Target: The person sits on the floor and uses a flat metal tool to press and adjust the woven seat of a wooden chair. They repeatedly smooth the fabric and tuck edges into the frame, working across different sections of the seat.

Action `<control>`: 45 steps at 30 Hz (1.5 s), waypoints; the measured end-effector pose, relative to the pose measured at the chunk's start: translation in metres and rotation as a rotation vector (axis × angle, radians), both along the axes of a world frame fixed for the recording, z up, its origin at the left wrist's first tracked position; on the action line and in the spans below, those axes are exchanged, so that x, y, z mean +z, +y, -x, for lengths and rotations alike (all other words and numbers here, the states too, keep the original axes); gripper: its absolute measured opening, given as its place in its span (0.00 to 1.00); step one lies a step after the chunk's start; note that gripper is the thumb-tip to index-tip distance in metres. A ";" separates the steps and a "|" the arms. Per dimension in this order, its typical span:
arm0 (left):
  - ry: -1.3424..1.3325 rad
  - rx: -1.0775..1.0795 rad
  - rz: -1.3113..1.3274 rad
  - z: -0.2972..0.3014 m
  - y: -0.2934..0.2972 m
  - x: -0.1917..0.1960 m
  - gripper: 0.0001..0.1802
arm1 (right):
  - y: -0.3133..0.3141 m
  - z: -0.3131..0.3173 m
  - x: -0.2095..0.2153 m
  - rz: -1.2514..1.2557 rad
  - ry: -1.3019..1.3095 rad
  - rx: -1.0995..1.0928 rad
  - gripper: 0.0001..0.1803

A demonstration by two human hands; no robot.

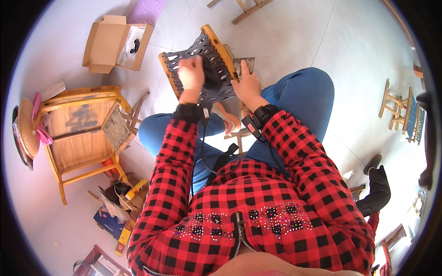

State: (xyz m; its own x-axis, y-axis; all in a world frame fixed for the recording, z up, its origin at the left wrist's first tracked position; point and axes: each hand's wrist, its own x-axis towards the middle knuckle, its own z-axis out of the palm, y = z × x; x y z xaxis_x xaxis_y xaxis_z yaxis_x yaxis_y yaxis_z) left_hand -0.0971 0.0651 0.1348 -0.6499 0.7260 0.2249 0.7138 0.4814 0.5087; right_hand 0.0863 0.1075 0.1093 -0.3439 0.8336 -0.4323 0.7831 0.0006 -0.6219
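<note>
A small wooden stool frame [216, 41] with a seat woven of dark grey straps [209, 60] rests tilted against my knees. My left hand [191, 73] is closed in a fist over the woven seat, gripping a dark strap near the middle. My right hand [247, 83] presses on the stool's right wooden rail, fingers curled along its edge. Both forearms wear red and black checked sleeves with black wrist bands and a cable.
A wooden chair [83, 133] lies on its side at the left, with an open cardboard box [110, 43] behind it. Tools and a yellow tube [136, 187] lie by my left leg. Small wooden stools [398, 110] stand at the right, wooden pieces [246, 9] at the top.
</note>
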 end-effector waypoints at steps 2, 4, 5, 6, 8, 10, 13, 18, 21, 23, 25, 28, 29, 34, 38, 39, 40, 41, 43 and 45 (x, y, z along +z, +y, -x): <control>-0.038 0.145 -0.167 0.021 0.026 0.008 0.14 | 0.001 0.000 0.005 -0.026 -0.019 0.029 0.46; -0.080 0.187 -0.365 0.023 0.045 0.006 0.15 | 0.002 -0.001 0.009 -0.019 -0.036 0.022 0.46; -0.185 0.047 -0.261 0.020 0.051 0.002 0.18 | 0.002 -0.001 0.011 -0.023 -0.023 0.026 0.46; -0.109 -0.158 -0.127 0.012 0.055 -0.003 0.18 | 0.002 -0.002 0.013 -0.009 -0.013 0.031 0.46; 0.089 -0.382 -0.005 0.004 0.059 -0.009 0.20 | 0.001 -0.002 0.016 -0.002 -0.005 0.041 0.46; 0.211 -0.334 0.174 -0.002 0.058 -0.011 0.23 | -0.001 -0.003 0.019 0.014 -0.022 0.040 0.46; 0.306 -0.340 0.289 0.001 0.066 -0.006 0.21 | -0.003 -0.003 0.022 0.011 -0.058 0.038 0.46; 0.317 -0.332 0.355 0.015 0.096 -0.006 0.16 | -0.005 -0.003 0.027 0.002 -0.060 0.040 0.46; 0.252 -0.191 0.308 0.026 0.113 -0.015 0.17 | -0.005 -0.004 0.030 0.014 -0.064 0.040 0.46; 0.170 -0.079 0.245 0.040 0.123 -0.020 0.17 | -0.004 -0.004 0.031 0.053 -0.064 0.040 0.46; -0.008 0.011 0.263 0.059 0.128 -0.021 0.16 | -0.003 -0.004 0.033 0.126 -0.069 0.042 0.46; 0.044 -0.093 0.144 0.067 0.115 -0.025 0.16 | -0.002 -0.003 0.033 0.095 -0.076 0.042 0.46; 0.072 -0.126 0.137 0.066 0.110 -0.026 0.17 | -0.002 -0.002 0.033 0.074 -0.071 0.035 0.46; 0.196 -0.279 0.033 0.040 0.101 -0.025 0.13 | -0.002 -0.002 0.026 0.041 -0.066 0.030 0.46; 0.268 -0.338 0.299 0.030 0.111 -0.017 0.09 | -0.001 -0.002 0.019 0.014 -0.039 0.028 0.46; 0.240 -0.359 0.332 0.027 0.107 -0.016 0.08 | -0.002 -0.002 0.018 0.010 -0.042 0.033 0.46; 0.226 -0.379 0.339 0.024 0.106 -0.016 0.08 | -0.001 -0.001 0.016 -0.004 -0.041 0.031 0.45; 0.214 -0.401 0.345 0.019 0.102 -0.016 0.08 | -0.001 -0.001 0.015 -0.007 -0.040 0.024 0.45; 0.179 -0.423 0.223 0.002 0.084 -0.021 0.07 | 0.000 -0.002 0.012 -0.024 -0.008 0.024 0.45; 0.123 -0.477 0.119 -0.020 0.061 -0.027 0.05 | 0.001 -0.002 0.008 -0.018 0.015 0.026 0.45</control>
State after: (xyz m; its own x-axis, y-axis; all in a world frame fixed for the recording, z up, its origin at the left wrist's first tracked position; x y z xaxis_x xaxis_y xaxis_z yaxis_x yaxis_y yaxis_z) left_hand -0.0770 0.1262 0.1077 -0.2137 0.9608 0.1764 0.9194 0.1368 0.3688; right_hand 0.0887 0.1086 0.1170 -0.3722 0.8316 -0.4122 0.7734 0.0323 -0.6331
